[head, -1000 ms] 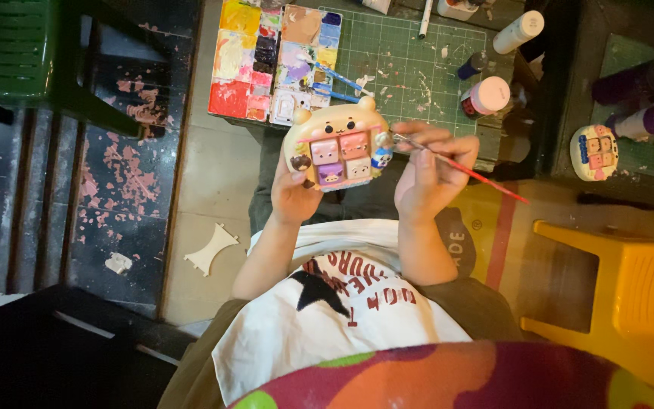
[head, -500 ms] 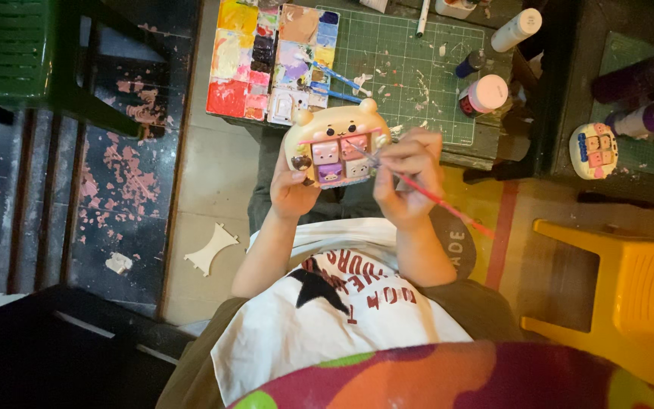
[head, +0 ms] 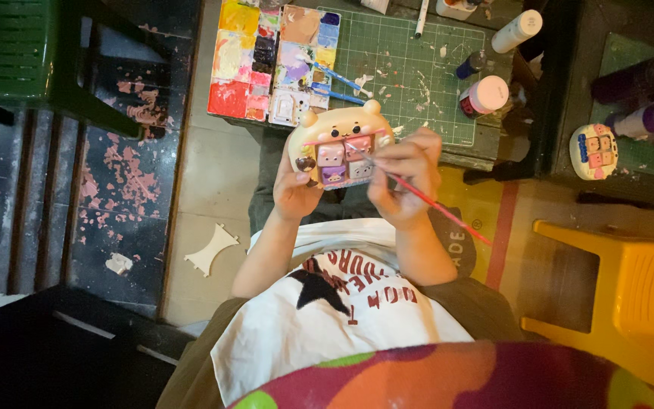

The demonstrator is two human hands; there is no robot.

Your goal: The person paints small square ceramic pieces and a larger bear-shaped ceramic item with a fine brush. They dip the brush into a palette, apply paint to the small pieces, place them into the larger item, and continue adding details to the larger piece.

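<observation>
My left hand (head: 294,191) grips the left side of a cream bear-shaped plaster figure (head: 340,144) with small pink and purple squares on its face. My right hand (head: 406,178) pinches a thin red paintbrush (head: 433,206), its tip resting on the figure's face and its handle pointing down to the right. Both hands hold the figure up over my lap, just in front of the green cutting mat (head: 410,72).
A paint palette (head: 270,60) smeared with many colours lies on the mat, with two blue brushes (head: 338,85) beside it. Paint bottles (head: 486,95) stand on the right. A second painted figure (head: 593,151) sits on a dark table. Yellow stool (head: 630,288) right, green stool (head: 17,53) top left.
My right hand has moved left onto the figure, bringing the brush tip from beside it onto its face. The left hand and figure stay where they were.
</observation>
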